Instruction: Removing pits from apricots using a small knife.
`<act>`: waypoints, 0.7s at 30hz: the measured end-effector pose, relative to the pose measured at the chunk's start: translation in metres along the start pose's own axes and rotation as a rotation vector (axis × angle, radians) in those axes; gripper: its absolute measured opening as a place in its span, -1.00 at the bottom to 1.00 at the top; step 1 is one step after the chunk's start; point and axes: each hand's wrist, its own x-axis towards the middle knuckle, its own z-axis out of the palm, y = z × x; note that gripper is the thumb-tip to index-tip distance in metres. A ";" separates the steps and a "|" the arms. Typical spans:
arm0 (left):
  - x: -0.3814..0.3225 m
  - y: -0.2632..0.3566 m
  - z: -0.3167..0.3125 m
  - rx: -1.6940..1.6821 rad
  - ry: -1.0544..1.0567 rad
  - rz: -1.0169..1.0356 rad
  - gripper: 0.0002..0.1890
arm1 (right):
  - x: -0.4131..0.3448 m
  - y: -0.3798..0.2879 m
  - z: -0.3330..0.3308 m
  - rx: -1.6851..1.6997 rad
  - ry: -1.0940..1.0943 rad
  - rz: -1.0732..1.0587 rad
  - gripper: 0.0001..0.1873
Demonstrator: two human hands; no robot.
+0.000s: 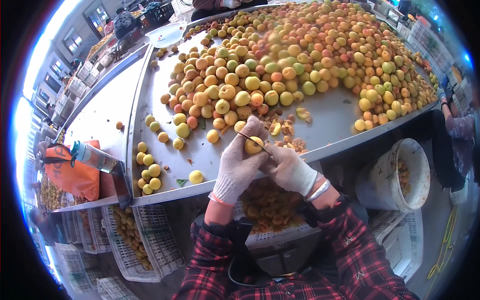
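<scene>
In a white knit glove, my left hand [240,159] grips a yellow apricot [254,145] above the near edge of the metal sorting table [219,153]. My right hand [289,168], also gloved, pinches a thin, dark, curved cutting tool [245,135] that lies against the fruit; its exact kind is unclear. Just beyond the hands, apricot pits and torn scraps [287,129] are scattered on the metal. A large heap of apricots [232,78] spreads behind them. Below my wrists, a white plastic crate [277,238] holds split apricot halves [272,206].
On the left stand an orange bag [71,172] and a clear water bottle [95,157]. A white bucket [378,187] with fruit scraps is at right. Apricot-filled crates [153,240] sit below left. A co-worker [461,138] is at far right; a clear basin [167,35] rests at the back.
</scene>
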 end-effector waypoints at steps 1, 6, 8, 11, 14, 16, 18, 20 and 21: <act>0.000 0.001 0.004 -0.183 0.005 0.039 -0.39 | -0.001 -0.001 0.001 0.026 0.035 -0.043 -0.80; -0.002 -0.006 0.010 -0.551 -0.012 -0.028 -0.30 | -0.001 -0.004 0.006 -0.098 0.167 -0.051 -0.79; -0.004 -0.008 0.007 -0.580 -0.040 -0.128 -0.33 | -0.001 -0.002 0.006 -0.124 0.199 -0.090 -0.78; -0.001 0.002 0.009 -0.327 0.036 -0.087 -0.40 | -0.002 -0.001 0.002 -0.224 0.159 -0.066 -0.78; -0.001 0.000 0.006 -0.250 0.028 -0.030 -0.41 | -0.002 0.000 0.007 -0.258 0.085 0.043 -0.77; -0.002 0.000 0.008 -0.251 0.050 -0.038 -0.39 | -0.003 0.001 0.011 -0.257 0.086 0.085 -0.78; -0.003 0.002 0.010 -0.228 0.067 -0.049 -0.40 | -0.004 0.000 0.017 -0.189 0.113 0.053 -0.79; -0.003 0.004 0.011 -0.205 0.080 -0.061 -0.41 | -0.005 0.000 0.018 -0.121 0.142 0.022 -0.80; -0.002 0.004 0.009 -0.234 0.057 -0.075 -0.40 | -0.005 0.002 0.017 0.043 0.090 0.036 -0.80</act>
